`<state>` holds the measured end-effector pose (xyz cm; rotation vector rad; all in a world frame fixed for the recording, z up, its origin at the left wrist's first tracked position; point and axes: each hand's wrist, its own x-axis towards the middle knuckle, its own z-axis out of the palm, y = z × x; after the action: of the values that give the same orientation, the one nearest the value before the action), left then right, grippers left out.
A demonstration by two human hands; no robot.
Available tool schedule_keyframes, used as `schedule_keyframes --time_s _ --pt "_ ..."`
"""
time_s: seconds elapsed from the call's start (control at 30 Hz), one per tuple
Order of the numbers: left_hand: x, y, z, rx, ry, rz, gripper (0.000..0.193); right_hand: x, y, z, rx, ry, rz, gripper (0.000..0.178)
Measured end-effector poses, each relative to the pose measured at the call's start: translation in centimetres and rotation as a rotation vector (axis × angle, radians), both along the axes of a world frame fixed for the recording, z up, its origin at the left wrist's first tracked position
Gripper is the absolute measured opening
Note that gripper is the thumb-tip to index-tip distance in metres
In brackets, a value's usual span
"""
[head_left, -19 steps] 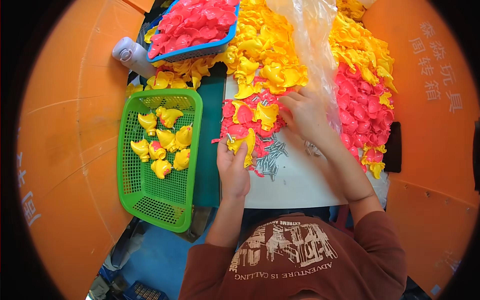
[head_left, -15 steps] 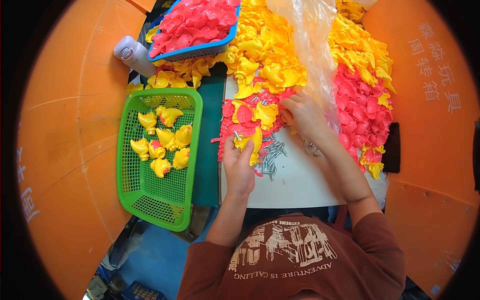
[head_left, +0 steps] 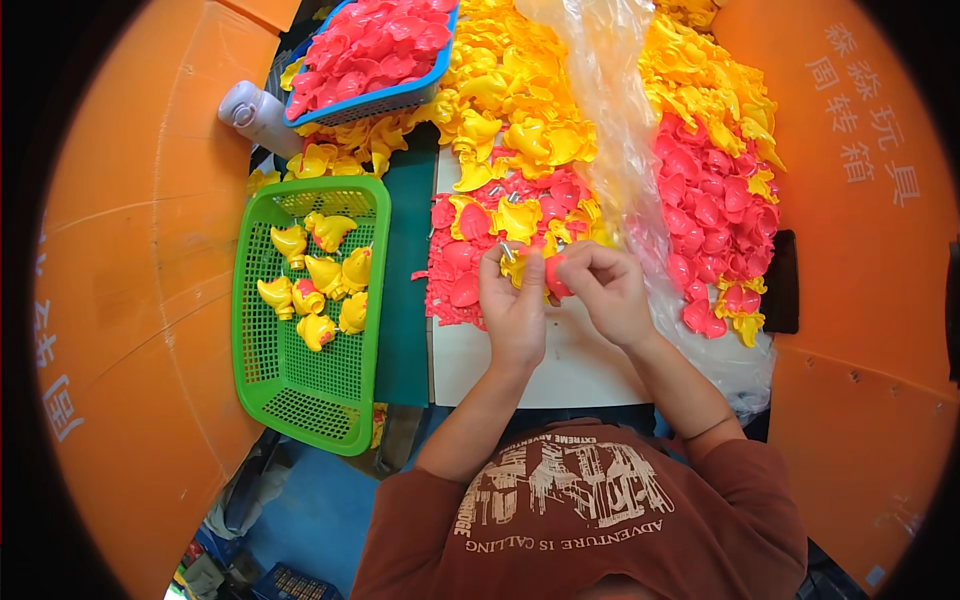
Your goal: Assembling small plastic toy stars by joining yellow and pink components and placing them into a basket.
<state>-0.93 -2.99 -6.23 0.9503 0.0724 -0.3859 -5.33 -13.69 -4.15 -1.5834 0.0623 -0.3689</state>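
My left hand (head_left: 516,318) pinches a yellow plastic shell (head_left: 513,270), mostly hidden behind the fingers. A small metal pin (head_left: 507,252) sticks out by the thumb and fingertips. Close beside it, my right hand (head_left: 612,300) grips a glossy pink plastic piece (head_left: 556,277) between thumb and fingers. The two hands almost meet over the near part of the table. Just beyond them lie loose pink pieces (head_left: 462,258) and several yellow shells (head_left: 518,218).
On the left stands a green basket (head_left: 372,330) with several yellow bird-shaped assemblies (head_left: 326,272). Behind it are a blue basket (head_left: 400,95) of pink pieces and a pale bottle (head_left: 262,118). Clear plastic sheeting (head_left: 625,130) separates heaped parts. Orange panels (head_left: 130,270) flank both sides.
My right hand has come back from the pink pile toward my left hand, now with a pink piece in it. The left hand keeps the yellow shell and sits slightly further right.
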Motion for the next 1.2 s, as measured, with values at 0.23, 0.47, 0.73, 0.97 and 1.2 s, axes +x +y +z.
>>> schedule_keyframes --time_s 0.23,0.47,0.73,0.97,1.2 --pt "0.2 0.6 0.6 0.095 -0.079 -0.048 0.025 -1.0 -0.7 0.7 0.299 0.246 -0.036 0.008" --pt "0.9 1.3 2.1 -0.274 0.285 -0.205 0.049 -0.9 0.3 2.2 0.002 0.099 -0.023 0.010" --pt "0.5 1.4 3.0 -0.299 0.207 -0.231 0.049 -0.5 1.2 1.5 -0.277 0.017 -0.089 0.009" --pt "0.3 1.5 3.3 -0.335 0.194 -0.228 0.048 -0.8 1.7 1.6 -0.282 -0.053 -0.141 0.009" --pt "0.2 1.5 3.3 -0.361 0.268 -0.228 0.049 -0.5 1.9 1.9 -0.394 -0.049 -0.162 0.008"
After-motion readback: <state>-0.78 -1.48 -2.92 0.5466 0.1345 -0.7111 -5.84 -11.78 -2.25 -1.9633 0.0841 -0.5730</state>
